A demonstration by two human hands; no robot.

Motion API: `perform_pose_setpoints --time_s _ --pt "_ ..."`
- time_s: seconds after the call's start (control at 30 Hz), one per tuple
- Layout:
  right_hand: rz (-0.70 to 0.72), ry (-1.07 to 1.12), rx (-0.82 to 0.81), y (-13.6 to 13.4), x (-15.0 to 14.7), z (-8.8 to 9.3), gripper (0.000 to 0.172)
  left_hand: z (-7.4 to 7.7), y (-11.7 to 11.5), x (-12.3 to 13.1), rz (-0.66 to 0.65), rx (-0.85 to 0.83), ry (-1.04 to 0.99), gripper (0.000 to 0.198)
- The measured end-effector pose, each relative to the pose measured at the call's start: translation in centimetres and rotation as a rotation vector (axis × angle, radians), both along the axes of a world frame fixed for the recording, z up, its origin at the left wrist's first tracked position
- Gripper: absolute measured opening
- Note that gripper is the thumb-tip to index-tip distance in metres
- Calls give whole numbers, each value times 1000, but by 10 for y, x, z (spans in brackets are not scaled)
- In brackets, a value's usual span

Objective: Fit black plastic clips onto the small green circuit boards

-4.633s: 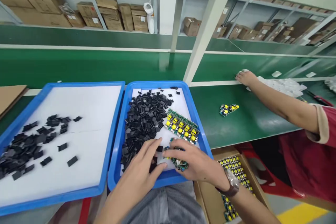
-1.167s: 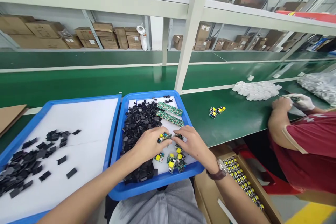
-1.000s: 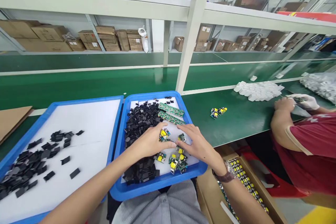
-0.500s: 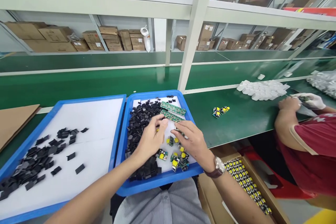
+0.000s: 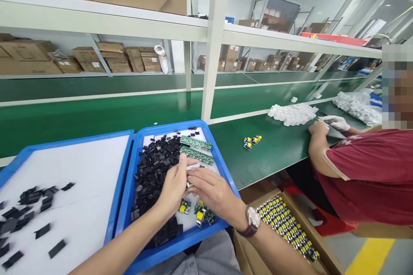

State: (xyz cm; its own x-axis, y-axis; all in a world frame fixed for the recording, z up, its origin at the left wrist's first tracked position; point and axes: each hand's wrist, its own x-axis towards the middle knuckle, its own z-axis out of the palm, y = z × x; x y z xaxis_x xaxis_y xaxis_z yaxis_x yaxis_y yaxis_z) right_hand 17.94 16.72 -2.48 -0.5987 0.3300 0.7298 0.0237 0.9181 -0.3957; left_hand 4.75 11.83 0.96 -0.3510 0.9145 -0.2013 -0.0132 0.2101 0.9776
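My left hand [image 5: 174,184] and my right hand [image 5: 214,189] meet over a blue-rimmed tray [image 5: 127,206]. The fingers of both are closed around a small part; only a silvery bit of it shows between them, and its kind is hidden. Just beyond the fingertips lie two green circuit board strips [image 5: 196,154]. Left of them spreads a heap of small black pieces [image 5: 155,167]. Below my right hand sit several small circuit boards with yellow components [image 5: 200,217].
A second blue-rimmed tray [image 5: 87,167] with black pieces [image 5: 32,210] stands at left. On the green bench [image 5: 232,154] lie yellow-topped boards [image 5: 251,141] and white pieces [image 5: 292,114]. A carton [image 5: 322,245] of yellow-topped parts stands below right. A co-worker in a red shirt [image 5: 371,172] sits at right.
My two hands have come together and now cover several of the yellow-component boards. The view has swung to the right, showing more of the co-worker.
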Motion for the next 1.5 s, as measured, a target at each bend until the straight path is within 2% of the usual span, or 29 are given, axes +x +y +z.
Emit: perform_pose_setpoints --time_s 0.07,0.13,0.2,0.27,0.3,0.4,0.47,0.53,0.63,0.73,0.83,0.9,0.97,1.03,1.13,1.17,1.2,1.27,1.37,1.5 --pt "-59 57 20 -2 0 -4 33 -5 -1 4 76 25 34 88" --pt "-47 46 -19 3 5 -4 34 -10 -2 -1 61 84 153 83" --pt "-16 -84 -93 15 15 -3 46 -13 -3 -10 6 130 262 70" --pt "-70 -267 -162 33 25 -3 61 -14 -6 -17 -66 173 365 54" --pt "-135 -346 -185 43 29 -3 60 -14 -7 -18 -109 192 398 46" --pt "-255 -461 -197 67 29 -6 36 -22 -11 -8 -286 247 575 31" --pt "-269 -515 -180 78 23 -5 29 -33 -12 0 -440 287 901 33" --pt "-270 -567 -160 86 17 -1 30 -44 -9 0 -502 357 1103 42" --pt "-254 -617 -137 97 11 4 26 -54 6 -19 -516 482 1236 43" --pt "-232 -598 -134 106 9 8 27 -53 34 -53 -401 575 1384 45" --pt "-217 -512 -134 110 7 8 32 -49 66 -83 -372 553 1518 53" --pt "-187 -436 -123 110 7 8 29 -43 81 -95 -418 511 1522 52" --pt "-146 -350 -119 107 8 8 25 -30 87 -98 -497 443 1461 44" --pt "-115 -255 -140 104 12 11 24 -10 81 -94 -570 359 1343 35" --pt "-84 -119 -211 100 18 14 33 24 62 -80 -523 241 1080 27" --pt "-70 -85 -236 99 19 15 34 32 55 -74 -524 196 931 24" --pt "-61 -59 -258 98 18 14 33 37 49 -69 -514 171 868 22" --pt "-77 -9 -294 93 14 9 27 37 39 -58 -476 114 772 26" --pt "-157 43 -333 81 5 -4 23 21 27 -48 -389 55 621 38" --pt "-202 19 -409 74 9 -18 18 2 16 -53 -319 43 502 45"
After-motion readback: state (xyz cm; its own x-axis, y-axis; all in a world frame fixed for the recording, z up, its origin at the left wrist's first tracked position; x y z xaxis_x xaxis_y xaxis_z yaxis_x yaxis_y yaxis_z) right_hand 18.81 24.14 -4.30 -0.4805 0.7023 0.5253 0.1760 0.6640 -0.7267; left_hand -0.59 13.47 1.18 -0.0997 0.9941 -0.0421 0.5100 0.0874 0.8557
